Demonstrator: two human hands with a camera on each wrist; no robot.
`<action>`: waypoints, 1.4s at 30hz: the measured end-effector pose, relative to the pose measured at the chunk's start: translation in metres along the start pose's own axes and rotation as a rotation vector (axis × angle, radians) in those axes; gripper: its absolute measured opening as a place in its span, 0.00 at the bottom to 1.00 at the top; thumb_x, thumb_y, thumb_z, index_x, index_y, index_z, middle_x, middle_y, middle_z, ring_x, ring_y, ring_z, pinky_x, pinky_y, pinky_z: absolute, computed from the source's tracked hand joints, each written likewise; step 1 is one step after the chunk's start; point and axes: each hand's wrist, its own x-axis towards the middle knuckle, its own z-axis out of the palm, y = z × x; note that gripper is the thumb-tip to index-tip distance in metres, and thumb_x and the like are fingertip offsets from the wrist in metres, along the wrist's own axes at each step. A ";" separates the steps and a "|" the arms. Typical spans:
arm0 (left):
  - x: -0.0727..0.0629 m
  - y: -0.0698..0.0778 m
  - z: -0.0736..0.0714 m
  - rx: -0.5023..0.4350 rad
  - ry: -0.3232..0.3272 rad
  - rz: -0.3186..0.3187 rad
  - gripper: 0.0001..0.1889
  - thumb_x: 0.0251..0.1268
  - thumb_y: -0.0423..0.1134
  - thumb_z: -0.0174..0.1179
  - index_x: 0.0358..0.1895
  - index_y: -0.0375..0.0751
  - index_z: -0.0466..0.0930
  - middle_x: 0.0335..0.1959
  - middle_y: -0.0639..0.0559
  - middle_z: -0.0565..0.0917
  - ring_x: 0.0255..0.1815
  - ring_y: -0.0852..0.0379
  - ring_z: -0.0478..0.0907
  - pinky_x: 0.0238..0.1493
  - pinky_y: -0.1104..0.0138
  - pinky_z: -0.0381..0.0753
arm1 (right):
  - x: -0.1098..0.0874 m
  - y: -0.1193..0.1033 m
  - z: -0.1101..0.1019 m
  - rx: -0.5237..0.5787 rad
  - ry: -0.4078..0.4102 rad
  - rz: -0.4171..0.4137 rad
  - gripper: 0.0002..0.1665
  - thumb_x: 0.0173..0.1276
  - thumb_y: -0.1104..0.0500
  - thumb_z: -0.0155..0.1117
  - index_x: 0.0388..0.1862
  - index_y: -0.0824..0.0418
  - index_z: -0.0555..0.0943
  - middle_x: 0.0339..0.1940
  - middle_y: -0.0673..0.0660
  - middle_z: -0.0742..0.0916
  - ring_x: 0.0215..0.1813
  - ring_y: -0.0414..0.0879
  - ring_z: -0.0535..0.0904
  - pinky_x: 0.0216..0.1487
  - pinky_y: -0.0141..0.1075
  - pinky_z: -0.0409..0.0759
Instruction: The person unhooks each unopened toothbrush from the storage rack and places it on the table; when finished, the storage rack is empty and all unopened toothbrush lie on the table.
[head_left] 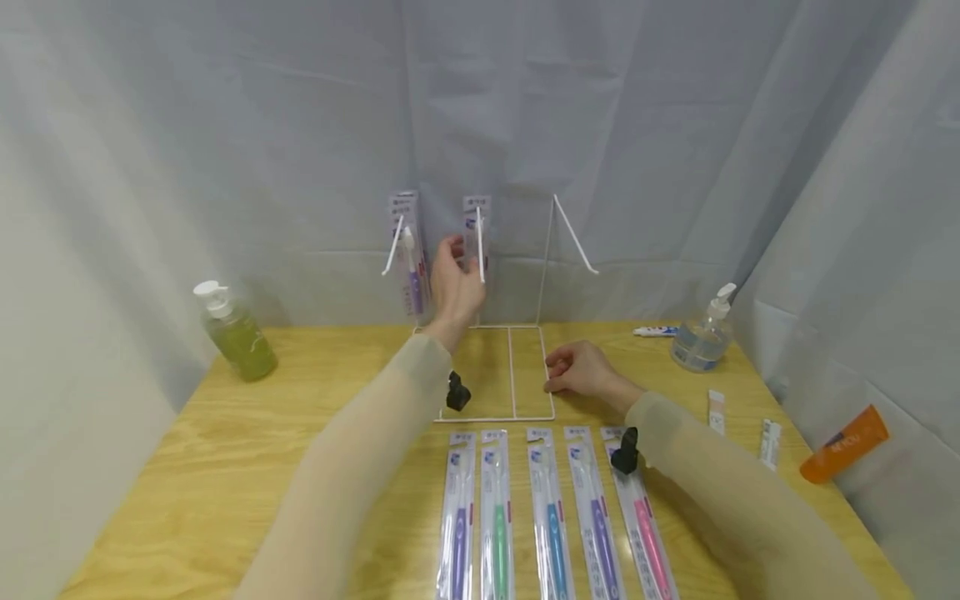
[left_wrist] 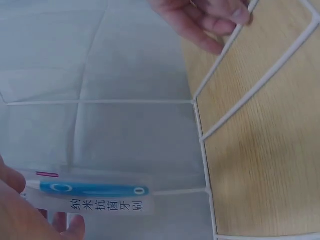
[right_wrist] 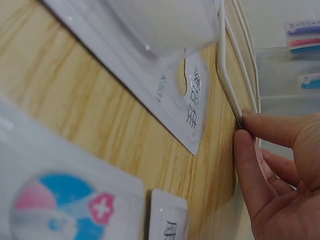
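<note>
A white wire rack (head_left: 513, 375) stands at the table's back, with its hooks jutting forward. At the middle hook, my left hand (head_left: 457, 287) holds a packaged toothbrush (head_left: 472, 208) by its sides, thumb on one edge and fingers on the other. Its blue handle (left_wrist: 95, 189) shows in the left wrist view. My right hand (head_left: 585, 371) pinches the right wire of the rack's base between thumb and forefinger. Packaged toothbrushes (head_left: 411, 262), a purple one in front, hang on the left hook. The right hook (head_left: 576, 235) bears nothing.
Several packaged toothbrushes (head_left: 555, 533) lie in a row before the rack. A green pump bottle (head_left: 243, 342) stands at left. At right are a clear pump bottle (head_left: 701, 342), a toothpaste tube (head_left: 656, 332), two small packets (head_left: 770, 442) and an orange tube (head_left: 843, 443). A curtain (head_left: 300, 167) hangs behind.
</note>
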 end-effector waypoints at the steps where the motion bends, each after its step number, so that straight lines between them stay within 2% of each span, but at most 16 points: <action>1: 0.004 -0.004 0.000 -0.009 -0.003 0.009 0.26 0.83 0.37 0.61 0.80 0.55 0.73 0.74 0.50 0.83 0.72 0.49 0.83 0.78 0.53 0.85 | 0.000 -0.001 0.001 0.001 0.000 0.002 0.27 0.62 0.71 0.85 0.59 0.76 0.87 0.34 0.57 0.93 0.27 0.35 0.85 0.34 0.30 0.94; 4: 0.021 -0.021 0.005 -0.004 0.006 0.051 0.21 0.84 0.37 0.60 0.74 0.50 0.78 0.68 0.47 0.87 0.64 0.49 0.86 0.71 0.55 0.89 | 0.002 -0.002 0.002 0.003 -0.004 0.001 0.28 0.61 0.71 0.85 0.60 0.76 0.87 0.34 0.57 0.93 0.27 0.35 0.85 0.34 0.30 0.94; 7: 0.029 -0.030 0.010 -0.008 -0.006 0.076 0.17 0.83 0.38 0.61 0.69 0.52 0.80 0.63 0.49 0.89 0.58 0.51 0.87 0.64 0.57 0.92 | 0.002 -0.003 0.004 0.012 -0.013 -0.001 0.28 0.62 0.71 0.84 0.60 0.76 0.86 0.34 0.58 0.93 0.28 0.35 0.85 0.34 0.30 0.94; 9: 0.041 -0.045 0.019 0.026 -0.010 0.129 0.15 0.82 0.40 0.62 0.66 0.50 0.81 0.60 0.49 0.90 0.55 0.53 0.88 0.61 0.59 0.92 | 0.003 -0.004 0.004 0.016 -0.018 -0.001 0.28 0.61 0.72 0.84 0.60 0.77 0.86 0.33 0.56 0.92 0.28 0.35 0.85 0.34 0.30 0.94; 12: 0.015 -0.016 0.014 0.060 -0.059 0.170 0.14 0.83 0.40 0.60 0.65 0.45 0.80 0.59 0.45 0.90 0.55 0.48 0.88 0.61 0.55 0.93 | 0.004 -0.004 0.004 0.016 -0.026 0.001 0.28 0.61 0.72 0.84 0.60 0.77 0.86 0.32 0.54 0.92 0.27 0.35 0.85 0.33 0.30 0.93; 14: -0.009 0.009 0.008 0.061 -0.096 0.201 0.15 0.84 0.39 0.58 0.65 0.39 0.79 0.59 0.40 0.90 0.56 0.43 0.88 0.62 0.52 0.92 | 0.004 -0.002 0.002 0.015 -0.030 0.000 0.28 0.61 0.73 0.84 0.60 0.78 0.85 0.31 0.54 0.92 0.27 0.35 0.85 0.33 0.30 0.94; 16: -0.047 0.047 -0.005 0.024 -0.162 0.185 0.14 0.86 0.38 0.56 0.66 0.37 0.78 0.60 0.37 0.89 0.57 0.40 0.87 0.61 0.49 0.92 | 0.005 -0.001 0.000 0.011 -0.032 0.001 0.28 0.61 0.73 0.83 0.60 0.78 0.85 0.32 0.54 0.92 0.27 0.35 0.85 0.33 0.30 0.93; 19: -0.067 0.056 -0.007 -0.007 -0.247 0.191 0.14 0.86 0.36 0.57 0.66 0.37 0.78 0.60 0.37 0.88 0.54 0.42 0.87 0.57 0.53 0.94 | 0.005 0.000 -0.002 -0.009 -0.025 0.004 0.28 0.60 0.72 0.84 0.59 0.77 0.86 0.32 0.55 0.93 0.27 0.35 0.85 0.33 0.29 0.93; 23: -0.087 0.053 -0.015 -0.032 -0.384 0.172 0.16 0.86 0.35 0.56 0.69 0.36 0.76 0.58 0.35 0.87 0.48 0.45 0.87 0.44 0.57 0.97 | 0.005 0.001 -0.004 -0.014 -0.016 0.026 0.28 0.60 0.72 0.84 0.59 0.77 0.85 0.33 0.55 0.91 0.28 0.36 0.84 0.33 0.29 0.92; 26: -0.101 0.046 -0.026 -0.073 -0.493 0.109 0.17 0.87 0.33 0.55 0.71 0.37 0.73 0.57 0.35 0.85 0.43 0.47 0.87 0.34 0.57 0.98 | 0.006 0.001 -0.005 -0.005 -0.016 0.036 0.29 0.61 0.72 0.84 0.60 0.77 0.84 0.33 0.56 0.91 0.28 0.37 0.84 0.34 0.30 0.93; 29: -0.114 0.040 -0.043 -0.095 -0.577 0.037 0.19 0.87 0.32 0.54 0.74 0.38 0.70 0.56 0.35 0.84 0.40 0.49 0.86 0.31 0.54 0.98 | 0.007 0.001 -0.007 -0.015 -0.017 0.033 0.30 0.61 0.72 0.84 0.61 0.77 0.84 0.33 0.56 0.91 0.28 0.36 0.85 0.34 0.30 0.93; 33: -0.130 0.028 -0.067 -0.091 -0.649 -0.038 0.21 0.87 0.31 0.53 0.76 0.38 0.66 0.54 0.36 0.82 0.39 0.50 0.86 0.31 0.54 0.98 | 0.008 0.002 -0.009 -0.036 -0.018 0.017 0.30 0.62 0.71 0.84 0.62 0.77 0.85 0.33 0.56 0.92 0.27 0.36 0.85 0.33 0.29 0.93; 37: -0.146 0.011 -0.092 -0.099 -0.695 -0.109 0.23 0.87 0.31 0.52 0.78 0.38 0.63 0.51 0.38 0.82 0.38 0.50 0.86 0.31 0.53 0.99 | 0.009 0.003 -0.010 -0.033 -0.022 0.007 0.29 0.61 0.71 0.84 0.61 0.77 0.85 0.33 0.56 0.93 0.26 0.35 0.85 0.32 0.29 0.93; 42: -0.167 -0.010 -0.122 -0.110 -0.715 -0.187 0.25 0.87 0.31 0.53 0.80 0.36 0.61 0.48 0.41 0.81 0.38 0.49 0.86 0.32 0.51 0.99 | 0.009 0.002 -0.010 -0.035 -0.020 0.000 0.29 0.62 0.71 0.84 0.61 0.77 0.85 0.33 0.57 0.93 0.27 0.35 0.85 0.32 0.28 0.92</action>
